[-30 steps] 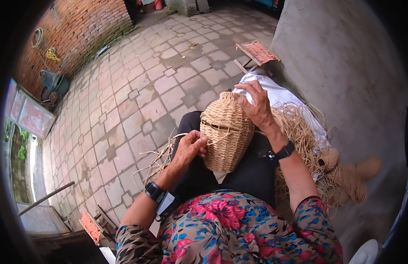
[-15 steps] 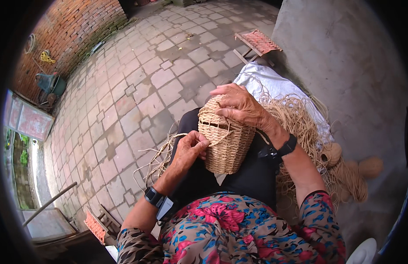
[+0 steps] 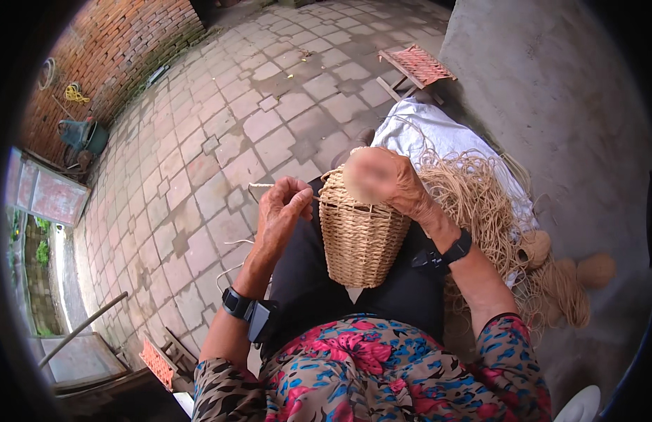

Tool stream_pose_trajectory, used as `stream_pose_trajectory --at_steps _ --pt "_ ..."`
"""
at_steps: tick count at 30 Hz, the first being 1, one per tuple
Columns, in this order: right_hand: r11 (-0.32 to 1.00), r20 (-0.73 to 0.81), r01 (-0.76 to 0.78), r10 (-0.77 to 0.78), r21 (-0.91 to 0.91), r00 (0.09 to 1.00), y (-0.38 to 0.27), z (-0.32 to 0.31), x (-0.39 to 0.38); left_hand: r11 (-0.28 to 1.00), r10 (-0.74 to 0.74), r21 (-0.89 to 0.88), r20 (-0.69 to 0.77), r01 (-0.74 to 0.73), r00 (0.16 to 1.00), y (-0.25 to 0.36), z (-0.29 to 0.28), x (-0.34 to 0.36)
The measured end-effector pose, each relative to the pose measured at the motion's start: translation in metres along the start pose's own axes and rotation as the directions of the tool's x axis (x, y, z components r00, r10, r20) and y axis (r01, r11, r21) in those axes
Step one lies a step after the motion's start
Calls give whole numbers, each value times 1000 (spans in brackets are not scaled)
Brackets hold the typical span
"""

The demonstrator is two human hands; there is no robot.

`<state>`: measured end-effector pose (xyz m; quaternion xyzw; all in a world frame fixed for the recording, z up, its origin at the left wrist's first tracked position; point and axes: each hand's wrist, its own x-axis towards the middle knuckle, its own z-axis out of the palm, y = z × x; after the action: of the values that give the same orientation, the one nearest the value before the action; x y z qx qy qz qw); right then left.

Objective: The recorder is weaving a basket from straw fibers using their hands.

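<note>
A woven straw basket, narrower at its bottom, rests between my thighs on dark trousers. At its upper left, my left hand is closed with finger and thumb pinched on a thin straw cord, whose end pokes out to the left. My right hand lies over the upper right of the basket, gripping it; its fingers are blurred and partly hidden. Between the upper band and the basket's lower body runs a row of narrow gaps. Loose cord ends trail beside my left thigh.
To my right, a heap of straw cord lies on a white sheet, with rolled cord balls beside it. A folding stool with a red woven seat stands ahead near a grey wall. Another stool is lower left.
My left hand has moved up and left, from the basket's side to beside its top, drawing the cord along. The right hand stays at the upper right as the basket turns slightly.
</note>
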<state>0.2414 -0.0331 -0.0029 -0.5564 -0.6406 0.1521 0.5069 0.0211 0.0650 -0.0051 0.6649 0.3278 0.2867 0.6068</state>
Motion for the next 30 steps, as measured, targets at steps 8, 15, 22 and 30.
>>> stream_pose_trajectory --at_steps 8,15,22,30 --pt "918 34 -369 378 -144 925 52 -18 30 981 -163 65 -216 181 963 -16 10 -12" --pt "879 108 -478 475 -1 873 53 -12 21 695 276 680 46 -232 960 -42 -3 -17" --pt "869 -77 -494 493 7 867 46 -30 -4 884 -8 468 31 -7 999 -41 -70 -15" --pt "877 -196 -480 466 -25 863 20 -27 -13 835 -521 246 61 493 852 -21 -36 -34"
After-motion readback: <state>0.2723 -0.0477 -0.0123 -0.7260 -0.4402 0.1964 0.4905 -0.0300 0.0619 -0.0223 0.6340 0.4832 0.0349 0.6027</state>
